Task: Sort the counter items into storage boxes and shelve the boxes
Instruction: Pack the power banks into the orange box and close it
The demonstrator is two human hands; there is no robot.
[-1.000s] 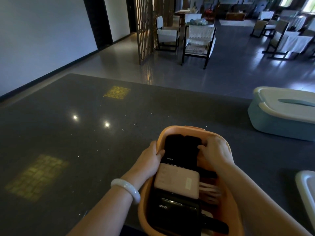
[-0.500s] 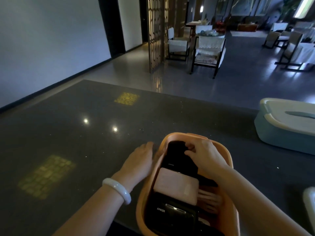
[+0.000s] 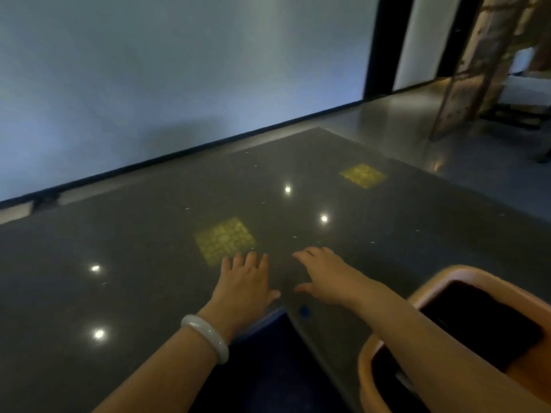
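Our left hand and right hand are flat, holding nothing, near the counter edge; we should reach slowly back to the orange box.

A pale, bluish-white wall fills the upper left of the frame, lit softly and unevenly, with a dark baseboard running diagonally along its foot. At upper right a black door frame stands beside a white panel, and next to that a brown wooden lattice screen, blurred. The glossy grey floor catches reflections. Across the middle, the dark polished counter top mirrors small ceiling spotlights and two yellowish grid-patterned patches.
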